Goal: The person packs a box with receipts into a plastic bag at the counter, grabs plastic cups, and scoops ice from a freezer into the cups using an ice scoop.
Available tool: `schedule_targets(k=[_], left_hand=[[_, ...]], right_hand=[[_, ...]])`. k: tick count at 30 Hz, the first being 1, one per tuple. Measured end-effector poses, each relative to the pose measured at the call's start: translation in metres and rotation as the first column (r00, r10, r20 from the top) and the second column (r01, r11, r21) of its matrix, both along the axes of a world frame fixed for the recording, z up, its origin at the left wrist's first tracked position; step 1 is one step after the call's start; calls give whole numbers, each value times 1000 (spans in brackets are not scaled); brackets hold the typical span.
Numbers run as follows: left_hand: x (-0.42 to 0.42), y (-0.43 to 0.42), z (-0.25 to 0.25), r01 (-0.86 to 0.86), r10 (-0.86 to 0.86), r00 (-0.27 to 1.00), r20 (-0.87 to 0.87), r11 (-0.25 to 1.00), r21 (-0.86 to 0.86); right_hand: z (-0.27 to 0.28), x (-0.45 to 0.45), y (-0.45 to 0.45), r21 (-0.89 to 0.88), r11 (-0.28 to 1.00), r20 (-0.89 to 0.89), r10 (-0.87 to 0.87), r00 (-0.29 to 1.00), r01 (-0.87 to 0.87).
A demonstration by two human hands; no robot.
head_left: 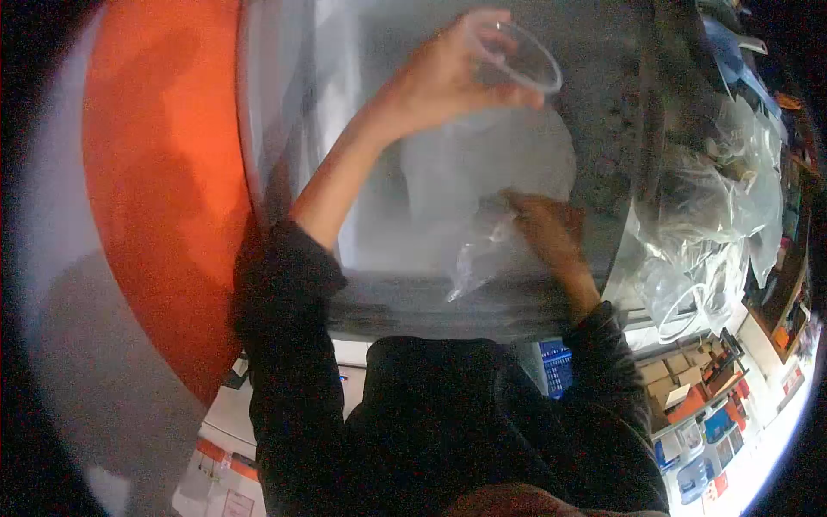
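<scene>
My left hand [444, 82] is raised over the far part of a grey, shiny worktop [388, 297]. Its fingers and thumb grip a clear round plastic piece [556, 76] with a pale rim; whether this is a lid or a cup I cannot tell. Lower and to the right, my right hand [551, 231] is closed on a crumpled clear plastic bag [474, 267], which hangs down to the left from the fingertips. Between the hands a pale, rounded patch [491, 159] shows on the worktop, too blurred to name.
An orange panel [164, 172] runs along the left side. At the right edge lies a heap of clear plastic bags [711, 207]. Below right are a blue basket [556, 369] and shelves with several small boxes and bins [698, 461].
</scene>
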State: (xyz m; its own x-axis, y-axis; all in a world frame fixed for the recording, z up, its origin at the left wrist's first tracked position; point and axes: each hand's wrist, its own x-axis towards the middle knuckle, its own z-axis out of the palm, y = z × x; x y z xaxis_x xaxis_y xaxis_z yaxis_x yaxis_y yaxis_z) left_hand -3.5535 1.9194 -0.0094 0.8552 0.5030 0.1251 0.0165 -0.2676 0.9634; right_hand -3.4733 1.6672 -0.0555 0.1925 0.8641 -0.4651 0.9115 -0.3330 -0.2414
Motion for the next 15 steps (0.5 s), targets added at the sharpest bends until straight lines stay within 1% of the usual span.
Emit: schedule_targets(k=[2, 4, 6, 7, 8, 9, 10, 11, 12, 13, 14, 15], left_hand=[[-25, -17, 11, 74, -107, 982, -156, 976, -204], [-49, -30, 24, 54, -86, 981, -172, 982, -181], [-65, -38, 29, 39, -68, 980, -189, 987, -155], [-72, -45, 27, -43, 15, 991, -132, 977, -211], [-78, -51, 24, -117, 101, 992, -73, 957, -266], [-83, -57, 21, -114, 100, 993, -67, 958, -265], [-89, -61, 18, -169, 157, 986, -63, 921, -352], [-93, -63, 12, -222, 220, 974, -56, 872, -436], [-97, -64, 5, -229, 232, 972, -47, 871, -434], [-101, -65, -6, -280, 278, 959, -60, 882, -379], [-102, -65, -8, -329, 322, 944, -77, 886, -326], [-102, -66, -11, -333, 324, 942, -86, 880, -339]], right_hand=[[-3, -6, 1, 17, 1000, 29, 20, 999, -21], [-3, -8, 11, 29, 999, 46, 42, 998, -43], [-3, 0, 33, 190, 978, 230, 46, 972, -91], [-15, 0, 30, 188, 978, 227, 48, 973, -92], [-37, -1, 22, 154, 975, 142, 137, 980, -158], [-52, -2, 15, 127, 966, 55, 220, 974, -225], [-57, -1, 14, 88, 953, 69, 286, 956, -291], [-55, 0, 16, 94, 950, 83, 290, 954, -297], [-52, -2, 15, 98, 951, 140, 280, 950, -295], [-52, -3, 14, 99, 951, 193, 272, 943, -294], [-55, -3, 15, 91, 948, 192, 282, 940, -304], [-59, -5, 13, 71, 960, 137, 259, 956, -270]])
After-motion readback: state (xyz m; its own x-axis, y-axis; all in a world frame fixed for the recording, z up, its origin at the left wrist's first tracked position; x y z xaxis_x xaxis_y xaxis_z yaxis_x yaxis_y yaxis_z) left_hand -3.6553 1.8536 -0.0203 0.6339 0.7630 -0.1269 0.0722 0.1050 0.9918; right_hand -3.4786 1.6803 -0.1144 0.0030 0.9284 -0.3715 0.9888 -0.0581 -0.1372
